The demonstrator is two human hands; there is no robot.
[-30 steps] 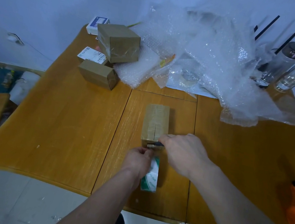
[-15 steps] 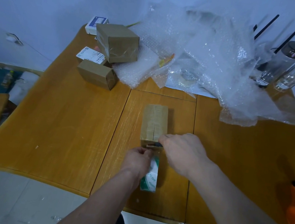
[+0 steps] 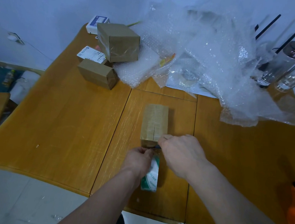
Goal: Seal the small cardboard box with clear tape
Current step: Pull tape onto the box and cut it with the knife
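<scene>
The small cardboard box (image 3: 155, 122) lies near the middle of the wooden table (image 3: 61, 122), w/ its long side pointing away from the person and a slit visible along its top face. The left hand (image 3: 138, 161) is just in front of the box's near end, fingers curled around a roll of tape (image 3: 150, 177) w/ a green-and-white core; the roll stands on its edge on the table, partly hidden by the hand. The right hand (image 3: 180, 154) is closed in a loose fist at the near right corner of the box, pinching a small dark tool (image 3: 157, 147) that touches the box's near end; which tool exactly, I cannot tell. At the far left of the table are two more brown boxes: a bigger one (image 3: 119, 42) w/ shiny tape on it, and a smaller one (image 3: 97, 73) in front of it, w/ a white label (image 3: 91, 55) between them. A big heap of bubble wrap (image 3: 203, 59) covers the far right part, and two clear bottles w/ dark caps (image 3: 293, 66) stand beside it.
</scene>
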